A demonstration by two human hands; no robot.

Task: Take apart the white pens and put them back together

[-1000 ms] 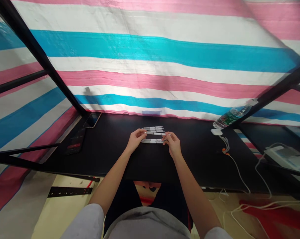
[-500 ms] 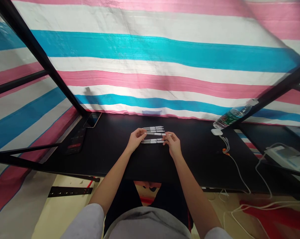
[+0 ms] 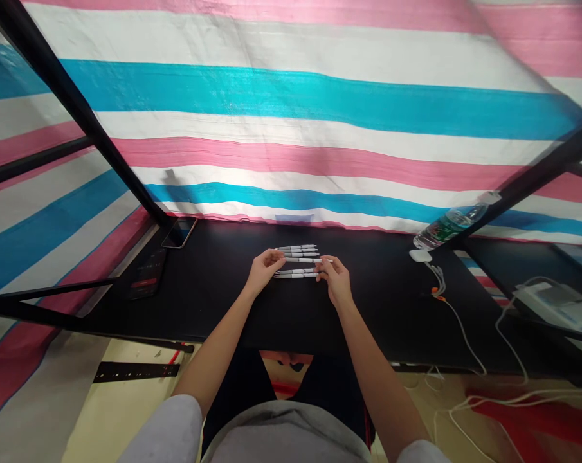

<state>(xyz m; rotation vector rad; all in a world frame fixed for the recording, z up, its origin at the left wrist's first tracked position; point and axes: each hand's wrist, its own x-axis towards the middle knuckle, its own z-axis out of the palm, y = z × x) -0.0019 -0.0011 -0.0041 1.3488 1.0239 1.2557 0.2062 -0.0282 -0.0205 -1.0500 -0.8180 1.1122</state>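
One white pen [image 3: 304, 260] lies level between my two hands, held by its ends. My left hand [image 3: 263, 269] pinches its left end, fingers closed. My right hand [image 3: 336, 278] has its thumb and fingers closed on the right end. Just beyond this pen, several white and grey pens [image 3: 298, 249] lie side by side on the black table. On the near side, a second small group of pens [image 3: 295, 274] rests between my hands, its right ends close to my right fingers; whether they touch I cannot tell.
Black table [image 3: 213, 302] with two phones at the left, one dark [image 3: 148, 276] and one behind it [image 3: 179, 232]. At the right stand a water bottle [image 3: 447, 228] and a white charger [image 3: 420, 255] with cables. Black frame bars [image 3: 69, 96] and striped sheeting [image 3: 291, 96] enclose the table.
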